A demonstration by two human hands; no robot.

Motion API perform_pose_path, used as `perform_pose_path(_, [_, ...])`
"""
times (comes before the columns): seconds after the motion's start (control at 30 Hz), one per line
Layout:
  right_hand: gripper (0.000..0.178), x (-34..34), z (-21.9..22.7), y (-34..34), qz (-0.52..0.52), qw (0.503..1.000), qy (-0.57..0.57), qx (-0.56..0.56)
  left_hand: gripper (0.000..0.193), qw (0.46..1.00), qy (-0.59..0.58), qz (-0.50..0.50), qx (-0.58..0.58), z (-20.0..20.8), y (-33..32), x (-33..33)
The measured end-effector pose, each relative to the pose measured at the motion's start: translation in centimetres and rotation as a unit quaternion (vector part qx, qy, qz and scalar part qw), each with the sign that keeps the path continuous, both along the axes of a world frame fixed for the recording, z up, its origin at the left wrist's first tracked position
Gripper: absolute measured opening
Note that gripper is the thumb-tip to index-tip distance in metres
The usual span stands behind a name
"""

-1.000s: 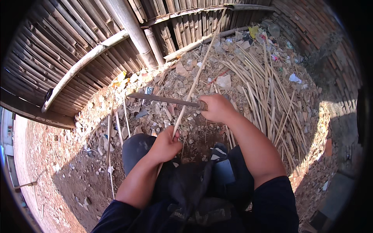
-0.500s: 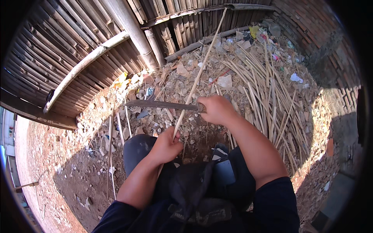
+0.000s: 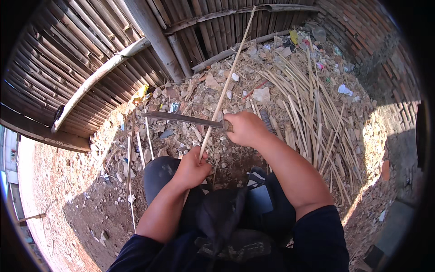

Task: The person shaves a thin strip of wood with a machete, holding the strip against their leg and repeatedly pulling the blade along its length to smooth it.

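Note:
Closed around the lower part of a long, pale bamboo strip is my left hand, in front of my left knee. The strip slants up and away toward the bamboo fence. My right hand grips the handle of a long-bladed knife. Its dark blade points left and crosses the strip a little above my left hand. Whether the edge touches or bites into the strip, I cannot tell. The strip's lower end passes beneath my left hand and forearm.
Many split bamboo strips lie in a heap at the right. A bamboo fence rises at the far left, and a brick wall stands at the right. Stones and litter cover the ground. A few thin sticks lie beside my left knee.
The knife and my right hand have shifted slightly left. The strip's far end has swung a little left. Both hands keep their grip.

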State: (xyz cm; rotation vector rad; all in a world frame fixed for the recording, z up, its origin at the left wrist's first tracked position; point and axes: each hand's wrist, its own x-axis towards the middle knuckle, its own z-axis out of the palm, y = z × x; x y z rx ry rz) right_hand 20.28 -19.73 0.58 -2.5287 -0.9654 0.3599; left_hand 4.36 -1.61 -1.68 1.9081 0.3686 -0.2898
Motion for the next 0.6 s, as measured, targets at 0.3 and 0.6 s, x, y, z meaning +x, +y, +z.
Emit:
perform_pose_path(0.3, [0.036,2.0,-1.2,-1.5,-0.046,0.998,-0.014,0.032,0.022,1.000,-0.004,-0.022,0.021,0.6,-0.2,0.2])
perform_pose_path(0.6, [0.031,0.5,0.8,-0.5,0.001,0.999,0.013,-0.034,0.021,0.999,-0.002,-0.018,0.030,1.0,-0.3,0.1])
